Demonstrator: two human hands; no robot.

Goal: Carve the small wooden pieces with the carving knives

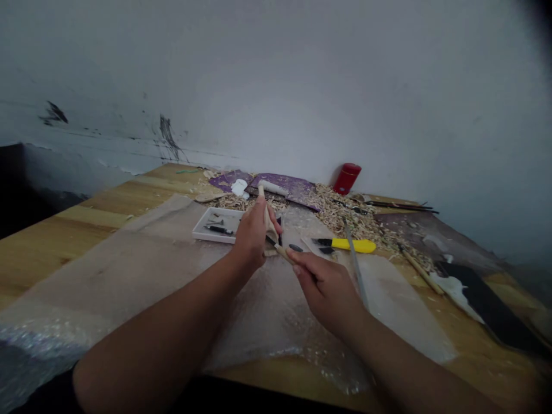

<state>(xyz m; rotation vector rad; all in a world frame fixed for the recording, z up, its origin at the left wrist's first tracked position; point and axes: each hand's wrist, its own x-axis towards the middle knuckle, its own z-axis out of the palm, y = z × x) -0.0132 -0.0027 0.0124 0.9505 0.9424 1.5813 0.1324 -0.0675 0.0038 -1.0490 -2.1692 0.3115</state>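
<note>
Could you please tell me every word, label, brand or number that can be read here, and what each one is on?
None can be read: the yellow knife handle, red canister and white tray show no legible text; any purple sheet marks are too blurred.

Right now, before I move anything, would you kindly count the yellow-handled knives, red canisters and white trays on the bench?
Yellow-handled knives: 1
Red canisters: 1
White trays: 1
Total: 3
</note>
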